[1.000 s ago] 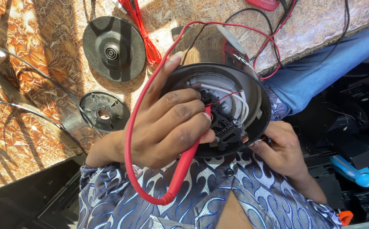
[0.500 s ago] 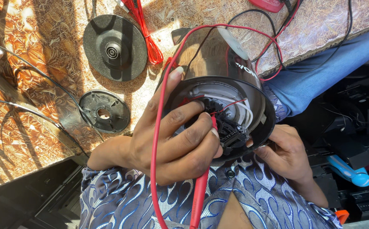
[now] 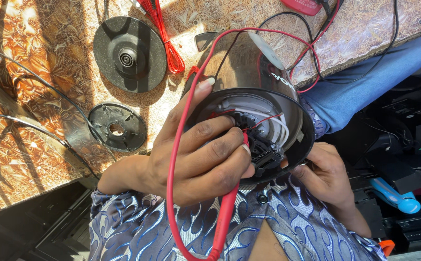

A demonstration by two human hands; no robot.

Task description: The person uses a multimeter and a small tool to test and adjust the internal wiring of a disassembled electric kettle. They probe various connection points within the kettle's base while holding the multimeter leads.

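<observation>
At centre, left hand (image 3: 198,162) pinching red probe (image 3: 227,212), covers round black kettle base (image 3: 273,96) wiring; right hand (image 3: 324,176) grips its 4 o'clock rim, fingertips hidden. Black discs (image 3: 129,53) at 10 o'clock.

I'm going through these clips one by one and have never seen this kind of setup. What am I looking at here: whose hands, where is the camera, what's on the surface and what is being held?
There is no machine here: a person works with two bare hands, and the one camera sits on that person's head, looking down. The view appears upside down, so the patterned shirt is at the bottom.

The left hand pinches a red test probe and presses its tip into the open underside of a dark round appliance, where white and red wires show. The probe's red lead loops around the hand. The right hand steadies the appliance's rim from the other side.

On the brown patterned table lie a large black disc, a smaller black ring-shaped plate, a bundle of red wire and loose black cables.
</observation>
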